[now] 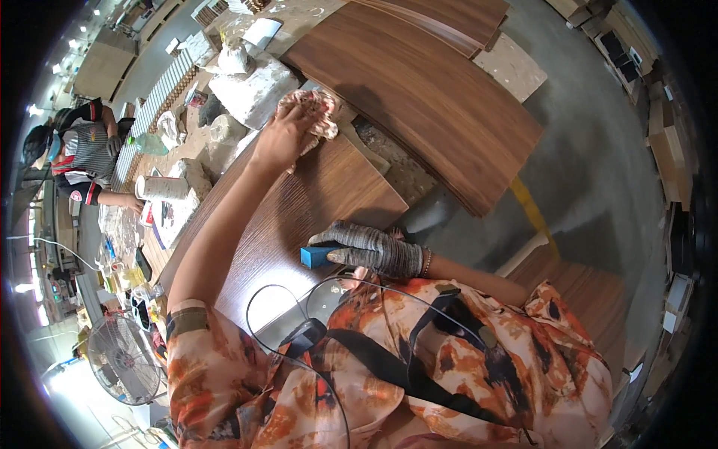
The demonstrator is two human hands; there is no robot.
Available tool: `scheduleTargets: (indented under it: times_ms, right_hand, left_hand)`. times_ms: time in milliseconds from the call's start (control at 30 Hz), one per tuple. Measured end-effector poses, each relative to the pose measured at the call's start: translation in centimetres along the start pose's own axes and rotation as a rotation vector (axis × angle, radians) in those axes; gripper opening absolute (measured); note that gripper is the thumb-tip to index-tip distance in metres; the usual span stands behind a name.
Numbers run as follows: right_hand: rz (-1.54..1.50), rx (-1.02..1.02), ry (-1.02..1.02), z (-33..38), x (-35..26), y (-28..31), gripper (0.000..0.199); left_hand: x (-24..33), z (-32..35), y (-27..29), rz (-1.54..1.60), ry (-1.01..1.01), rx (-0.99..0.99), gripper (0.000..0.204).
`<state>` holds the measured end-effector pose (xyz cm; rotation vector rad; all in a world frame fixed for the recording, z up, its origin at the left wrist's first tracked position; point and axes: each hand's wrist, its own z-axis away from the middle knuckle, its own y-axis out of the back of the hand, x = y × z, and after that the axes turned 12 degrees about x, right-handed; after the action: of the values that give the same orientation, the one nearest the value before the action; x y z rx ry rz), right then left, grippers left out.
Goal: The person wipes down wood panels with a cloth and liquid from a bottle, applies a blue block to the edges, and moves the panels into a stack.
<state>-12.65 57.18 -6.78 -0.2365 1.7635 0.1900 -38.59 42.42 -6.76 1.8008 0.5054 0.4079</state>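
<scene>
A brown wood-grain panel [329, 183] lies in front of me. My left hand [283, 138], bare, is stretched out to its far edge, closed over a crumpled pinkish-white cloth [321, 112] that rests on the panel. Close to my body, my right hand [381, 251] wears a grey striped knit glove. Its fingers grip a small blue block [317, 257] by one end, above the near part of the panel. I cannot make out whether the block touches the surface.
Stacked wood-grain boards [426, 97] lie beyond on the right. White-stained bags [254, 86] and a white tub [161, 188] stand at the left, where a co-worker [86, 153] in a striped apron reaches in. A fan [123, 359] is at the lower left. A cable [389, 286] crosses my front.
</scene>
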Motion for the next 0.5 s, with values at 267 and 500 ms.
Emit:
scheduleTargets:
  times_ms: [267,500]
  right_hand:
    - [-0.011,0.034,-0.008,0.2,1.7,-0.4,0.038]
    - [-0.054,0.058,0.059,0.1,-0.1,1.0,0.037]
  left_hand:
    - [-4.8,-4.6,-1.0,0.062,0.124,-0.013,0.043]
    - [-4.3,-2.7,-0.6,0.066,0.284,0.227,0.039]
